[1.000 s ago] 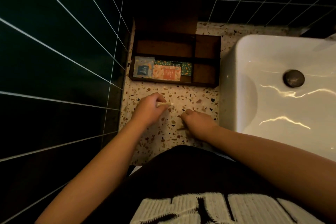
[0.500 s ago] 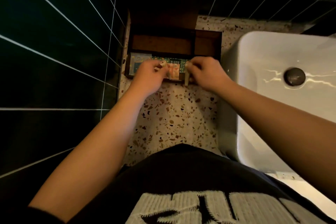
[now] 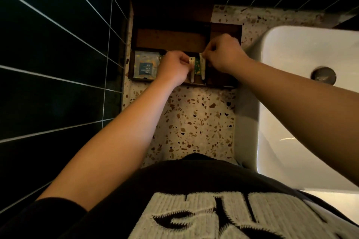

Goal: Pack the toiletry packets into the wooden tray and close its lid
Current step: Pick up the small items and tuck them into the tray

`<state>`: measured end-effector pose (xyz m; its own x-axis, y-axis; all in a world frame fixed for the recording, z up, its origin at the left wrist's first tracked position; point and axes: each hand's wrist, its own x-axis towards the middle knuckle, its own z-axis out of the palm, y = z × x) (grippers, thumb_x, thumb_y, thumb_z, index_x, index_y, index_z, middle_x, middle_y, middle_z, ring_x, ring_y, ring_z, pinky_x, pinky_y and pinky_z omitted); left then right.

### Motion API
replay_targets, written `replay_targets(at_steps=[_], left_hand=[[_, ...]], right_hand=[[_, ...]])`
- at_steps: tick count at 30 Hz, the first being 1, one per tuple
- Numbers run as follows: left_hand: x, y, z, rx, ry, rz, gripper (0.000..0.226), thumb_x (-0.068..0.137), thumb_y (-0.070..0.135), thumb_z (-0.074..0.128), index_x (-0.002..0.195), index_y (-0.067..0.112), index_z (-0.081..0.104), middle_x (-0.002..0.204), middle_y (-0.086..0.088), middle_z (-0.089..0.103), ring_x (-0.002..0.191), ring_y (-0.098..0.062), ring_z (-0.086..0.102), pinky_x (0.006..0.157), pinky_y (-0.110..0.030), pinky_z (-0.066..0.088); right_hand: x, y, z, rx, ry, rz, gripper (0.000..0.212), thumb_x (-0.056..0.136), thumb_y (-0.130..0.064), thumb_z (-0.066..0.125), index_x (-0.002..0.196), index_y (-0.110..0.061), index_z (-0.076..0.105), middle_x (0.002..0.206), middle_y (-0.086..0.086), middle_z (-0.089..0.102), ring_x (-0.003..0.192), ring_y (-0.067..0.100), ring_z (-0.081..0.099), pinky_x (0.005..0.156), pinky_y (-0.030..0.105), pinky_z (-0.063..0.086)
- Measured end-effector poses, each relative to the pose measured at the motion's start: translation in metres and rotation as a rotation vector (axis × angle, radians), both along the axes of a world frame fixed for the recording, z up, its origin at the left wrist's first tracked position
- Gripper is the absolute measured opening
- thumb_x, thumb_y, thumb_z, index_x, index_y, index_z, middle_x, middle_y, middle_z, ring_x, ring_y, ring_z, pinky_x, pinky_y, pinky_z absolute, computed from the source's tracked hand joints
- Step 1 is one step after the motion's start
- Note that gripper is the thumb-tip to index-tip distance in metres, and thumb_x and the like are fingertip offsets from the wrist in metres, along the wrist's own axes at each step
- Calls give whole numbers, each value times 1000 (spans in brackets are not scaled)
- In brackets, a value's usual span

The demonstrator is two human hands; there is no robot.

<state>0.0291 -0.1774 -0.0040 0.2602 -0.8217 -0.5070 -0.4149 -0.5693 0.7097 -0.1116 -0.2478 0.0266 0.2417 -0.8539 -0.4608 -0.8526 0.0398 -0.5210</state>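
A person stands at a terrazzo counter [image 3: 194, 122] with both bare arms stretched over an open wooden tray [image 3: 223, 81] set against the dark tiled wall [image 3: 58, 54], beside a white sink [image 3: 301, 64]. The left hand [image 3: 172, 66] is curled shut, pinching the flat end of a small pale tube [image 3: 192, 70] between thumb and fingers; the tube hangs over the tray's near compartment with its cap toward the front rim. The right hand [image 3: 223, 54] is likewise closed, gripping the top of a second small tube [image 3: 202, 68] that hangs parallel and just beside the first. Between the two tubes a green patterned packet [image 3: 197, 67] shows, lying in the near compartment. At the left end of that same compartment lies a blue shower cap packet [image 3: 146, 65], flat and partly covered by the left hand. The tray's far long compartment [image 3: 171, 40] shows bare wood. The lid [image 3: 171, 11] seems to stand open against the back wall, though it is too dark to be sure. A black top with white lettering [image 3: 213, 209] fills the foreground.
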Motion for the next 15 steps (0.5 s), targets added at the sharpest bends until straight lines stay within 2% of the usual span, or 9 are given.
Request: replay_targets(at_steps=[4,6,8,12,15], left_hand=[[-2,-3,-7,31,6,1,10,91,18,72,90,25,65,81,3,67,87,-21,69,85,-43,59],[-4,-5,-8,42,-1,7,10,92,17,71,91,24,65,85,0,68,86,-21,69,83,-43,59],[-5,-7,-11,38,-31,2,11,92,15,70,90,25,65,90,0,68,90,-21,67,83,-41,59],[-8,-7,-15,22,-79,0,14,91,14,71,101,20,66,98,-3,69,95,-20,66,76,-30,51],[-11,-7,-18,23,-115,0,16,89,14,72,96,23,61,94,-1,68,89,-19,65,70,-27,46]], right_hand=[[7,-3,-16,63,117,22,22,93,-21,65,111,-10,68,113,10,65,98,26,66,75,33,55],[10,-2,-20,65,179,41,25,92,-19,65,115,-9,65,115,13,64,98,31,66,80,40,58],[12,0,-20,24,226,93,24,91,-15,65,114,-8,63,113,14,64,99,32,65,82,42,57],[12,5,-19,-78,268,186,31,89,-9,65,119,-12,56,113,15,62,97,35,65,74,40,55],[11,9,-17,-91,275,199,34,90,-7,64,122,-13,52,111,14,63,93,33,64,68,39,53]])
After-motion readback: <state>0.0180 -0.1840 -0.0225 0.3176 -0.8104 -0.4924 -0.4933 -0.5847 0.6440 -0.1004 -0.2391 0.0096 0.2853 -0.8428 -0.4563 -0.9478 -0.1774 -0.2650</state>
